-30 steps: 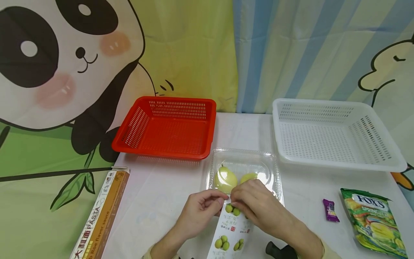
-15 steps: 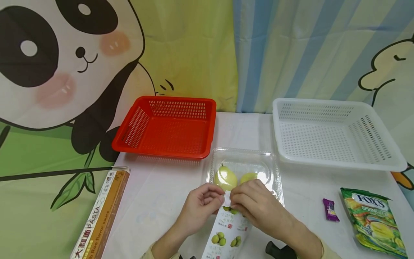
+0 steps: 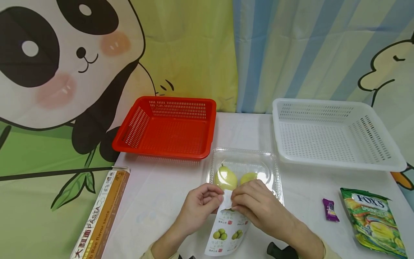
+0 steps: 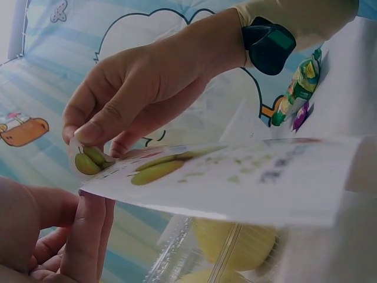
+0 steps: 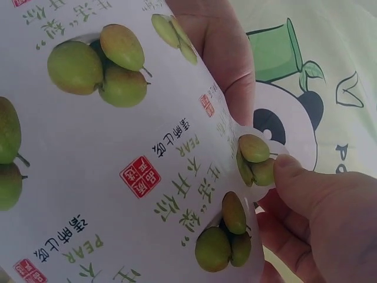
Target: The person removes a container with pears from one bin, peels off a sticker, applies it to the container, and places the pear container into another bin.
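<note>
A sheet of pear stickers [image 3: 226, 230], white with printed pears and lettering, is held between both hands in the head view. My left hand [image 3: 198, 207] holds the sheet's upper edge between thumb and fingers. Opposite it, my right hand [image 3: 263, 208] pinches one pear sticker [image 5: 256, 160], partly lifted off the sheet, as the right wrist view shows. In the left wrist view that sticker [image 4: 89, 160] hangs from my right thumb and finger, at the sheet's end. Just beyond the hands lies a clear plastic box [image 3: 240, 154] with yellow-green round fruit [image 3: 225, 177] inside, partly hidden by my hands.
A red basket [image 3: 178, 154] stands at the back left, a white basket [image 3: 339, 163] at the back right. A pasta box [image 3: 106, 212] lies at the left edge. On the right are a purple-wrapped sweet [image 3: 330, 209] and a green FOX'S bag [image 3: 373, 219].
The sheet has bent and drawn upward, so its lower edge now shows in the head view. More white shows between my fingertips. My left hand rose slightly; the right hand hardly moved.
</note>
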Motion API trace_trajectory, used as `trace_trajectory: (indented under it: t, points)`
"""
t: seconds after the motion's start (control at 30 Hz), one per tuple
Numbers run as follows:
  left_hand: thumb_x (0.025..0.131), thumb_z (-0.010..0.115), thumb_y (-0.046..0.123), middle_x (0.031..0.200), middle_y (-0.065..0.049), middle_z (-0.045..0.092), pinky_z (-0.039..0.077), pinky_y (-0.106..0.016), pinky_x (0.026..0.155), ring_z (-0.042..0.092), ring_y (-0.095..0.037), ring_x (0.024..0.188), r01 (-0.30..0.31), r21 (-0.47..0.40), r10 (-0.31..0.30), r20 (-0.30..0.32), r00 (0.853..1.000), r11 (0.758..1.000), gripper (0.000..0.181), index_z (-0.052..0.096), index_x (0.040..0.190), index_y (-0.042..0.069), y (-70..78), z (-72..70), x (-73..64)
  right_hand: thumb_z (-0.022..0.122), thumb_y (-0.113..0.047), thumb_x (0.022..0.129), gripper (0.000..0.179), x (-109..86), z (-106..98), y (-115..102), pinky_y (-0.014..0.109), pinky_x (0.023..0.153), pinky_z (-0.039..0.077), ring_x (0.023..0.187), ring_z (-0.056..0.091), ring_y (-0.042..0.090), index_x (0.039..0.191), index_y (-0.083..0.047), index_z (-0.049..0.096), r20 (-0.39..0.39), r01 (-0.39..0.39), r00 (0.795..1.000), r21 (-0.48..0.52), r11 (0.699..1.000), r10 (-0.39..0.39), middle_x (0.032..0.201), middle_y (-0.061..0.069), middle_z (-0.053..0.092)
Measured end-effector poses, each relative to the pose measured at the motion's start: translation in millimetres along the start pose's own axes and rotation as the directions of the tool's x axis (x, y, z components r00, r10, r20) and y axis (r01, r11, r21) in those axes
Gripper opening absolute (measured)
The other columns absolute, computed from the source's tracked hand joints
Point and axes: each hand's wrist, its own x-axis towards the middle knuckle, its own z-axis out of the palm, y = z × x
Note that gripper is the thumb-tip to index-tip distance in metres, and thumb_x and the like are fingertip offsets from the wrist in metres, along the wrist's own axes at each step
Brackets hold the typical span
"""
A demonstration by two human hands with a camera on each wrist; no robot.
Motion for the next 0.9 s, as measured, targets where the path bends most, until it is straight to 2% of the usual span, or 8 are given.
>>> trace_trajectory:
  t: [0.3, 0.7, 0.9]
  points:
    - [0.095, 0.066, 0.01, 0.09, -0.013, 0.064, 0.057, -0.029, 0.069, 0.064, -0.017, 0.076, -0.008, 0.016, 0.009, -0.019, 1.0, 1.0, 0.018, 0.062, 0.107, -0.002, -2.8, -0.9, 1.1, 0.058, -0.017, 0.1, 0.015, -1.1, -2.1, 1.1, 0.028, 0.083, 0.04, 0.091, 0.055, 0.02, 0.094, -0.006, 0.065, 0.005, 0.013, 1.0, 0.047, 0.999, -0.013, 0.101, 0.003, 0.062]
    - [0.094, 0.067, 0.013, 0.091, -0.011, 0.064, 0.057, -0.028, 0.069, 0.065, -0.017, 0.077, 0.009, 0.048, -0.004, -0.097, 0.995, 0.999, 0.019, 0.063, 0.108, 0.0, -4.8, -2.2, 3.2, 0.06, -0.019, 0.099, 0.013, -3.4, -4.2, -1.8, 0.025, 0.082, 0.039, 0.091, 0.054, 0.017, 0.094, -0.008, 0.065, 0.022, -0.011, 1.0, 0.057, 0.998, 0.01, 0.102, 0.001, 0.062]
    - [0.094, 0.067, 0.012, 0.091, -0.012, 0.065, 0.056, -0.028, 0.068, 0.064, -0.018, 0.076, -0.006, 0.05, 0.012, -0.119, 0.993, 0.999, 0.018, 0.063, 0.107, 0.0, -6.7, -3.4, 4.6, 0.063, -0.018, 0.097, 0.011, -1.5, -6.5, -3.7, 0.025, 0.081, 0.04, 0.09, 0.055, 0.017, 0.093, -0.008, 0.065, 0.016, 0.025, 1.0, 0.059, 0.998, -0.026, 0.102, 0.002, 0.062]
